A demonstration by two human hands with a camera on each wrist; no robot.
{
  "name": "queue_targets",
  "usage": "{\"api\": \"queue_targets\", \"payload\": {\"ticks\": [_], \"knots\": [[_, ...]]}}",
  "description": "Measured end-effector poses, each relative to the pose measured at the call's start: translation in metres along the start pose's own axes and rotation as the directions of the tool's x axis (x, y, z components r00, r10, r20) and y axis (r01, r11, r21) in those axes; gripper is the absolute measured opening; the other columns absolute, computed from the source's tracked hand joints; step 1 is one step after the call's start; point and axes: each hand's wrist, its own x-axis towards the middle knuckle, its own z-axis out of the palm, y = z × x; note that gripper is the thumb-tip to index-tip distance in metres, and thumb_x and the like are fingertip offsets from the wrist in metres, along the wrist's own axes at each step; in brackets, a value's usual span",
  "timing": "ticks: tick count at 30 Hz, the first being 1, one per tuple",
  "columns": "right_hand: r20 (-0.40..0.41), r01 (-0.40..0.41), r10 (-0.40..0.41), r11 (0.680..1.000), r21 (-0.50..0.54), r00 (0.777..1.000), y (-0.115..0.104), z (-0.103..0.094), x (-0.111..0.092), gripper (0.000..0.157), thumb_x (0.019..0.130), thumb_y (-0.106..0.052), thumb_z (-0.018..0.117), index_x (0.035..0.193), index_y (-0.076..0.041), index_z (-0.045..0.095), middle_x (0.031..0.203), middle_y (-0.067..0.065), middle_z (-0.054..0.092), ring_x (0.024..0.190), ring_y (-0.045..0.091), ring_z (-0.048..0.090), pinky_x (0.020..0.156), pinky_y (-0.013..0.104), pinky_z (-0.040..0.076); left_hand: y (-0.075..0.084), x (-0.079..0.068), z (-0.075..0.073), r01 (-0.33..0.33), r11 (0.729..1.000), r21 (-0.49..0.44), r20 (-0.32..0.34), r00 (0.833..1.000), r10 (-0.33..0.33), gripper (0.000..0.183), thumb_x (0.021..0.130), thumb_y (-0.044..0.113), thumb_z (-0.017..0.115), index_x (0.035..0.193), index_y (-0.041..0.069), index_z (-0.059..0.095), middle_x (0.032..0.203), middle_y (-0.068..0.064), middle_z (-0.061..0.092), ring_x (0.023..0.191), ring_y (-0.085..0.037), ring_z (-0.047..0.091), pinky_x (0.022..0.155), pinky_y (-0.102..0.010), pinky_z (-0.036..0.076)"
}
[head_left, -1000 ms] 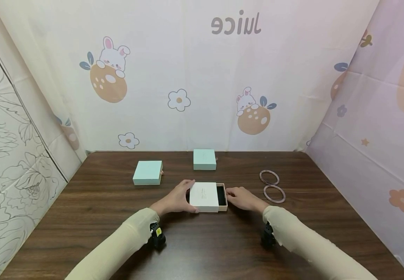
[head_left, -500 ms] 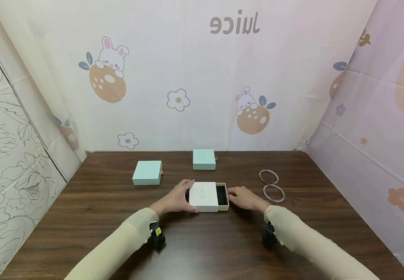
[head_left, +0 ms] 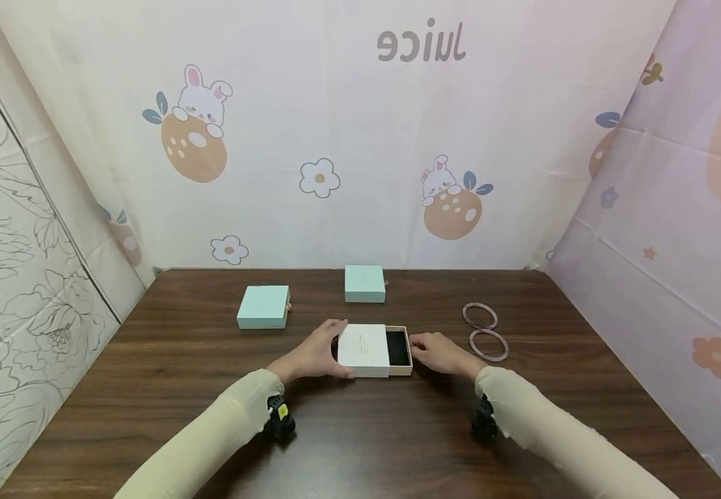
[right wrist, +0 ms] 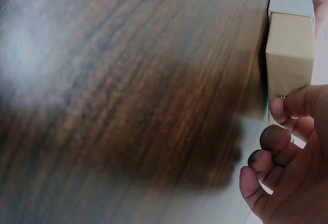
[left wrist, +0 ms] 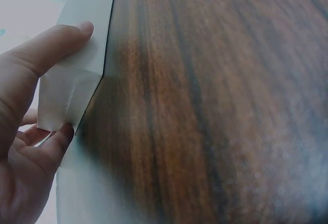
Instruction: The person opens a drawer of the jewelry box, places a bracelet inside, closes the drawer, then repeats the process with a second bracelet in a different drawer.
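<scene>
A white drawer-style gift box lies in front of me, its printed sleeve [head_left: 363, 346] facing up. My left hand [head_left: 313, 353] grips the sleeve from the left, with the thumb [left wrist: 77, 34] along its near side. Out of the sleeve's right end sticks a beige drawer [head_left: 401, 371], part way open and lined in black. My right hand [head_left: 438, 352] is at the drawer's outer end, where thumb and forefinger pinch a small pull [right wrist: 282, 97] that they mostly cover. The other right fingers are curled below. No item shows on the visible part of the lining.
Two pale mint boxes with small side pulls stand farther back, one mint box [head_left: 263, 307] to the left and another mint box [head_left: 365, 284] behind the white one. Two pinkish rings, a far ring [head_left: 465, 315] and a near ring [head_left: 474, 350], lie right of my right hand.
My right hand has moved slightly to the right, and the drawer has slid farther out of the sleeve. The left hand and the sleeve have stayed in place.
</scene>
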Motion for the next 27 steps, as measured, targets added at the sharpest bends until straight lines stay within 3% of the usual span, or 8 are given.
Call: {"api": "queue_targets", "payload": {"ticks": [27], "knots": [[0.01,-0.016,0.017,1.0,-0.018,1.0,0.007,-0.0037,-0.0042,0.022,0.095,-0.011,0.049,0.074,-0.013,0.052,0.063,-0.005,0.042,0.059,0.011,0.042,0.059,0.028,0.035,0.0003,-0.0011,-0.0004,0.003,1.0,-0.006,-0.001,1.0,-0.003,0.107,0.067,0.035,0.087,0.147,-0.004,0.027,0.142,-0.017,0.036,0.123,-0.026,0.042,0.099,-0.04,0.038]]}}
